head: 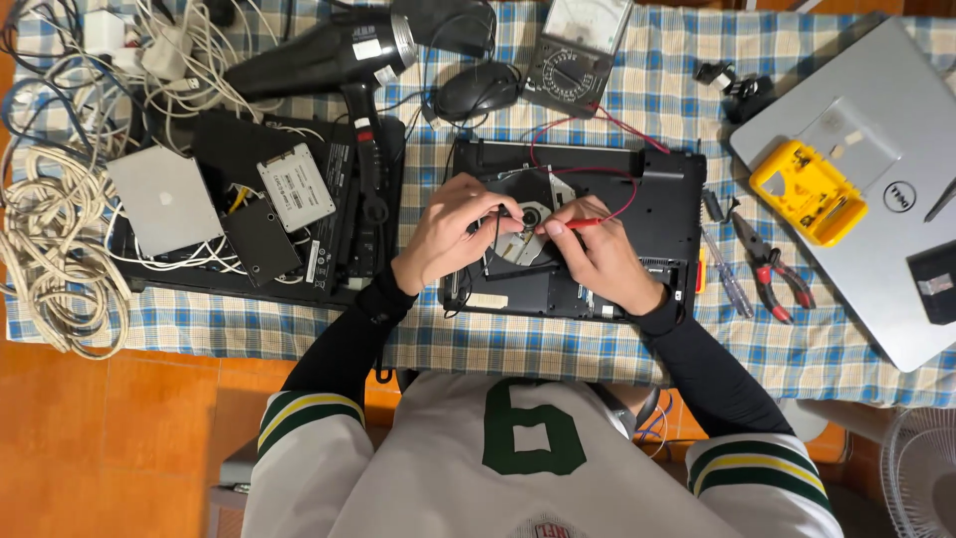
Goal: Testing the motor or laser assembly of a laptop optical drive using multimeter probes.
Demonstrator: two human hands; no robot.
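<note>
An opened black laptop base (657, 199) lies upside down on the checked tablecloth, with a silver disc drive (528, 214) exposed in its middle. My left hand (448, 234) pinches a black probe over the drive. My right hand (597, 254) pinches a red probe (583, 223), its tip beside the black one. Red and black leads (607, 125) run from the probes up to an analogue multimeter (576, 50) at the far edge.
A second dismantled laptop (329, 249) with loose drives lies at the left, beside a black hair dryer (329, 60), a mouse (478, 90) and tangled cables (60, 219). At the right lie a silver laptop (896, 249), a yellow bit case (809, 189), pliers (772, 269) and a screwdriver (725, 271).
</note>
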